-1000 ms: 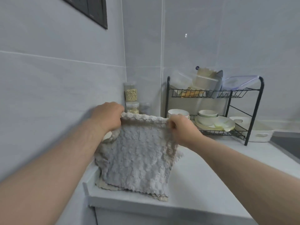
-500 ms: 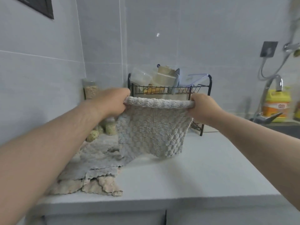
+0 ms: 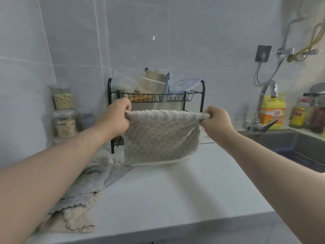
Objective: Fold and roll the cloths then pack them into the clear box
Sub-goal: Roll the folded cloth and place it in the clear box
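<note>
Change: the held cloth (image 3: 161,138) has been carried off the heap at the left edge and now hangs stretched wider over the back middle of the surface (image 3: 175,199). Its lower hem has dropped to the surface or just above it; contact cannot be told.
Meaning: judged ready to be laid flat for a first fold. No fold or roll shows on it yet.
Surface: white, with the sink (image 3: 290,143) along its right edge.
Rack (image 3: 203,95): black wire, at the back edge behind the held cloth. Clear containers sit on its upper shelf; which is the clear box cannot be told.
Spare cloths (image 3: 91,182): grey over beige, a crumpled heap at the front left corner, unfolded.
Left hand (image 3: 117,117): fingers curled round the cloth's top left corner.
Right hand (image 3: 217,120): pinching the top right corner.
</note>
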A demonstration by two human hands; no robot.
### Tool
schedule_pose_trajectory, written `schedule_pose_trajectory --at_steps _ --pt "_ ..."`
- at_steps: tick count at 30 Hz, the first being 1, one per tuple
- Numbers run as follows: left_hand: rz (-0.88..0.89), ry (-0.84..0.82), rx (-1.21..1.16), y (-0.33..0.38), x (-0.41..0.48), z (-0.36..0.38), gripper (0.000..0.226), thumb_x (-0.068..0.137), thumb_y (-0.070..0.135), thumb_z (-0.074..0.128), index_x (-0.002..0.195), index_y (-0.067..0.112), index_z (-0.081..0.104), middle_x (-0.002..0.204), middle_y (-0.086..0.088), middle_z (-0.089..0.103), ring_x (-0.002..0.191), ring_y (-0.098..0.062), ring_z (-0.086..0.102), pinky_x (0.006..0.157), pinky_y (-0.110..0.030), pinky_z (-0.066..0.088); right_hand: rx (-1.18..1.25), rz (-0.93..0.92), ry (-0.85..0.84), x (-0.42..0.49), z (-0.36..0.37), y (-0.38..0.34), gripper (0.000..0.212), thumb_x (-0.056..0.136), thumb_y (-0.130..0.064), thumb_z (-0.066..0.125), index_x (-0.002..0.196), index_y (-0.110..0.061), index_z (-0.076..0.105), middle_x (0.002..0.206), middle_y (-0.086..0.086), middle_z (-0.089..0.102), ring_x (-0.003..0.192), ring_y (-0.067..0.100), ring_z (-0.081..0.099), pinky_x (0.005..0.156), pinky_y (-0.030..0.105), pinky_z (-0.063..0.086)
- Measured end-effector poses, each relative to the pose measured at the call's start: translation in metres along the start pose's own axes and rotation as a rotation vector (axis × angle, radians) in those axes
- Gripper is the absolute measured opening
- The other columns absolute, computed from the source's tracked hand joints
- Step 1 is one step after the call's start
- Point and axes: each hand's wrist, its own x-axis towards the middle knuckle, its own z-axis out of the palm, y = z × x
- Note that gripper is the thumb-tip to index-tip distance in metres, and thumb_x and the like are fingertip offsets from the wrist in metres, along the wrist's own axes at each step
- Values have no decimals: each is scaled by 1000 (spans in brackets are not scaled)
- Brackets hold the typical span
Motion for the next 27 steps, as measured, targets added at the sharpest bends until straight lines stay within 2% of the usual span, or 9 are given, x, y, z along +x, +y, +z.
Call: schedule_pose_trajectory --at_steps 2,6,11,14,17,19,22,24,27 --pt "-10 -41 -32 2 -37 5 22 79 -6 52 81 14 44 70 -4 47 59 -18 42 49 -31 30 -61 -3 -19 -23 -6 15 8 81 0 53 77 -6 56 63 6 54 54 17 43 48 24 34" --pt "0 -303 -17 -16 -123 34 30 72 0 56 59 21 38 64 5 46 62 -14 47 55 -32 36 -257 23 -158 -85 -4 61 11 74 -2 58 70 -11 58 73 10 64 71 28 57 55 28 39" --pt "-72 -625 72 -11 -190 39 2 73 15 51 71 14 50 78 7 51 74 -11 53 63 -25 40 -538 77 -541 -142 -14 81 10 74 -12 56 79 -21 59 80 -7 59 79 17 55 57 16 36" --pt "-119 -625 -20 -4 -193 29 33 76 38 44 64 7 51 75 -7 59 63 -18 52 66 -41 46 -629 84 -735 -141 -29 73 9 75 -30 66 81 -22 67 87 -8 65 83 13 58 68 20 43" --pt "-152 -522 -75 3 -187 29 40 86 38 46 62 7 51 70 -3 58 73 -16 58 76 -35 48 -458 181 -710 -135 -31 58 34 86 -41 63 65 -14 67 69 -1 66 70 15 59 65 25 45" --pt "-153 -534 -60 13 -180 36 27 92 32 48 91 14 68 104 7 64 97 -15 62 93 -30 49 -463 138 -591 -133 -18 52 38 92 -44 56 69 -14 65 71 0 65 69 16 60 62 25 43" --pt "-158 -764 86 23 -177 53 61 96 45 42 151 20 29 160 1 21 147 -19 20 118 -34 18 -580 30 -617 -137 13 53 39 97 -43 46 124 -18 60 125 -2 58 116 19 55 91 26 41" --pt "-162 -841 211 23 -179 65 78 95 62 31 155 19 4 163 -2 -3 149 -18 -4 120 -35 1 -612 -10 -703 -140 28 61 55 97 -52 41 138 -15 44 139 1 45 132 22 41 106 31 33" --pt "-164 -873 310 17 -180 78 89 89 74 21 154 20 -6 161 -4 -14 148 -18 -13 121 -37 -6 -734 -31 -769 -141 40 75 96 75 -84 9 143 -20 32 147 2 33 141 23 27 116 38 21"
